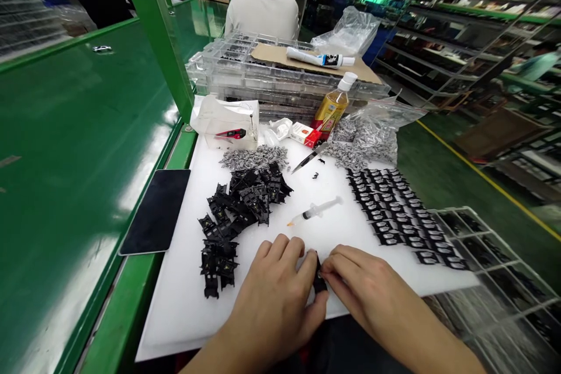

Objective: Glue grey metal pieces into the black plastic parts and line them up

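Observation:
Near the front edge of the white work surface, my left hand [280, 280] grips a small black plastic part [319, 281] between thumb and fingers. My right hand [363, 280] meets it from the other side, its fingertips pinched at the part's face; whatever they hold there is hidden. Beyond my hands lies a syringe [316, 210] with an orange tip. A loose heap of black plastic parts [254, 196] spreads to the left. On the right, similar parts [394, 204] lie in neat rows, each with a grey piece on it. Tweezers [309, 158] rest farther back.
Small grey pieces [254, 158] are piled behind the heap, and more fill a plastic bag [372, 134]. A bottle [335, 105] stands before stacked clear trays [272, 90]. A dark tablet [155, 210] lies left. A compartment tray [499, 257] sits right. A person [263, 11] sits ahead.

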Demonstrator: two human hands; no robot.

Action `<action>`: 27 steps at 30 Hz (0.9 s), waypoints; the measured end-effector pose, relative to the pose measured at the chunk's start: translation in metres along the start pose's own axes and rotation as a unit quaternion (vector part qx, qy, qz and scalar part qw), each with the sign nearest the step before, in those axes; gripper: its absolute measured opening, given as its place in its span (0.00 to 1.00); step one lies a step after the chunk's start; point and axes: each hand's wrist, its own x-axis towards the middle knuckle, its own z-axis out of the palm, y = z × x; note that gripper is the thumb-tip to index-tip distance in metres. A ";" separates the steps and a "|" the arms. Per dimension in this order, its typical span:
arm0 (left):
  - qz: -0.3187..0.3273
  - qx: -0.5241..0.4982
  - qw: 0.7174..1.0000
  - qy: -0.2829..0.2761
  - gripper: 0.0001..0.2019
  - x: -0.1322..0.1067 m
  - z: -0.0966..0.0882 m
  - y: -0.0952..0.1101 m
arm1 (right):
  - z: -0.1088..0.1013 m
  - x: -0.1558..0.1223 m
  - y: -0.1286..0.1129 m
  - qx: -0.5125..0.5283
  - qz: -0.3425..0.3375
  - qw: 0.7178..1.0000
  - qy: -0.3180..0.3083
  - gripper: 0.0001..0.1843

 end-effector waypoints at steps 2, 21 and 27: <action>-0.002 -0.001 1.000 0.000 0.16 0.000 0.000 0.000 | 0.000 -0.002 -0.003 0.000 -0.003 1.000 0.000 0.13; 0.008 -0.011 0.999 0.035 0.15 0.001 0.004 -0.006 | -0.090 0.140 0.147 -0.135 0.098 0.978 0.127 0.15; 0.002 -0.009 0.999 0.033 0.16 0.002 0.004 -0.007 | -0.085 0.164 0.148 -0.173 0.157 0.969 0.080 0.18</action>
